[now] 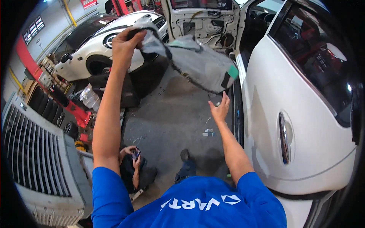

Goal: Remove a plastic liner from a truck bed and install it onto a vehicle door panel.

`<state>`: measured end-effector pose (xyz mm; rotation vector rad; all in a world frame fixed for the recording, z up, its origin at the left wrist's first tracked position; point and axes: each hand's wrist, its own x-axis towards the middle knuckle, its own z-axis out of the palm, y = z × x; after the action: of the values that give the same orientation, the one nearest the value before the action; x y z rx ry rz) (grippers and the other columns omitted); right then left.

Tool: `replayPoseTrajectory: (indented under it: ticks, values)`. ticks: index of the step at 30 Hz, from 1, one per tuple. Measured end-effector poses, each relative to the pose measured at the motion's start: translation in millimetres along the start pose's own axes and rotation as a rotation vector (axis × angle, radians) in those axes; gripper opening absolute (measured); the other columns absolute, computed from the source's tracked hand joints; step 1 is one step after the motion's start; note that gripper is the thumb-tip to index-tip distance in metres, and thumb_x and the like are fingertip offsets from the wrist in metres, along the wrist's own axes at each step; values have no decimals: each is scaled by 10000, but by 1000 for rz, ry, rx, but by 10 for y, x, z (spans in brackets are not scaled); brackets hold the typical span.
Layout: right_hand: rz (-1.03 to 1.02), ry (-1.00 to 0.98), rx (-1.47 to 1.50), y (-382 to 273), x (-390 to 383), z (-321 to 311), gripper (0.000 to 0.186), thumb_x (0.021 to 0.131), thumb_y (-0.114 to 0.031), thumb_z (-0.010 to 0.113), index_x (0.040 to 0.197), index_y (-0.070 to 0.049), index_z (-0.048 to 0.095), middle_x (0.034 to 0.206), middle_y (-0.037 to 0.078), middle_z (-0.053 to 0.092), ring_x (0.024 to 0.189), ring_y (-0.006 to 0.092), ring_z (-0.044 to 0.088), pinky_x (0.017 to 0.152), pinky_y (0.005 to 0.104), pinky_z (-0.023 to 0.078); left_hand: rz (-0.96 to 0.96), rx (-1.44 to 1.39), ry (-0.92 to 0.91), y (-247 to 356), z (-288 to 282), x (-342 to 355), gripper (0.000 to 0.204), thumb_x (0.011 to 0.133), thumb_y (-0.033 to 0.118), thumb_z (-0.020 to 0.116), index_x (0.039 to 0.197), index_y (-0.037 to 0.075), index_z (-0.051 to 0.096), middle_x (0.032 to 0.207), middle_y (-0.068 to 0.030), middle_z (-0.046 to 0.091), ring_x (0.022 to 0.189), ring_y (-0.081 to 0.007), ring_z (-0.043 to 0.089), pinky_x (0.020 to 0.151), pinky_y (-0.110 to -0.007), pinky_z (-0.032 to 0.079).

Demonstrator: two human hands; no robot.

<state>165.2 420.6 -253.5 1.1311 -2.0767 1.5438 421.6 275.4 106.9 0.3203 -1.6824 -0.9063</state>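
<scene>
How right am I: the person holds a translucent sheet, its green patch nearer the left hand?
Only the side is wrong: in the head view, the translucent sheet has its green patch nearer the right hand, not the left hand.

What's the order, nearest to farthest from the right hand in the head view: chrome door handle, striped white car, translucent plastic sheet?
From the right hand:
1. Translucent plastic sheet: just ahead of it.
2. Chrome door handle: right, lower in view.
3. Striped white car: left, in the background.
</scene>
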Motion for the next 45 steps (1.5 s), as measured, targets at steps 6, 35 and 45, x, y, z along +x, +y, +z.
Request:
replayPoseTrajectory:
  ticks: [6, 35, 45]
  values:
    - [96, 327, -8, -64, 900, 645, 903, 727, -242, 804, 1416, 29, 288, 1364, 235, 385, 1277, 407, 372, 1061, 483, 318, 27, 13, -14, -574, -101, 542, 126, 824, 39, 691, 941, -9, 697, 728, -12, 631, 602, -70, 540, 562, -218, 424]
    - [-49, -430, 433, 417, 2644, 3424, 578, 643, -100, 683, 1209, -54, 572, 1087, 127, 644, 1001, 337, 606, 863, 408, 497, 177, 124, -348, -3452, 259, 2075, 305, 677, 254, 745, 753, -38, 695, 561, -68, 502, 468, -153, 454, 437, -277, 297]
    - [297, -291, 311, 1481, 2540, 4636, 323, 688, -96, 722, 1008, -79, 687, 1050, 96, 656, 997, 319, 601, 861, 396, 478, 320, -66, -239, -4053, -201, 2919, 190, 810, 61, 654, 923, -72, 577, 736, -102, 477, 522, -130, 427, 437, -231, 329]
